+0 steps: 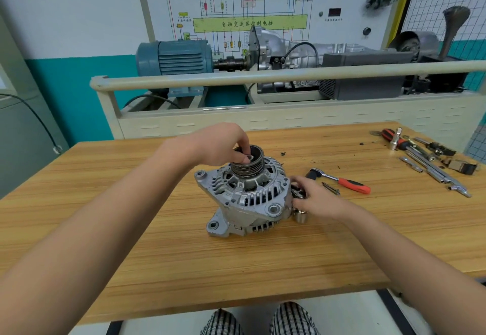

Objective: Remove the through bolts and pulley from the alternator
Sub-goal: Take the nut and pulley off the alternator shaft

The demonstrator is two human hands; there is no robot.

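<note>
Holding the alternator [244, 198] upright on the tabletop [157, 242], you have the pulley [248, 162] on top, facing up. Your left hand [223, 145] comes from above, and its fingertips [246, 159] reach into the cup of the pulley and pinch a small metal piece there; it looks like the pulley nut [249, 156], but it is too small to say surely. So the left grip is closed on that piece. Your right hand [318, 198] lies beside the housing, on the side away from your left grip, with curled fingers on small metal parts [298, 194]; whether it really holds one, I cannot tell. Just under this hand stands a short socket [300, 215].

I think the step now is to take the nut off the shaft, so that the pulley can come free. Lift the nut straight up, not tilted, so it does not catch on the thread. Put it near your right grip, together with the other small parts, so nothing rolls away. After this, take the pulley around its grooved wall and pull it up evenly; if it sticks, rock it gently and do not force it. The ratchet wrench [342, 180] waits just beyond your right hand if something is still tight.
</note>
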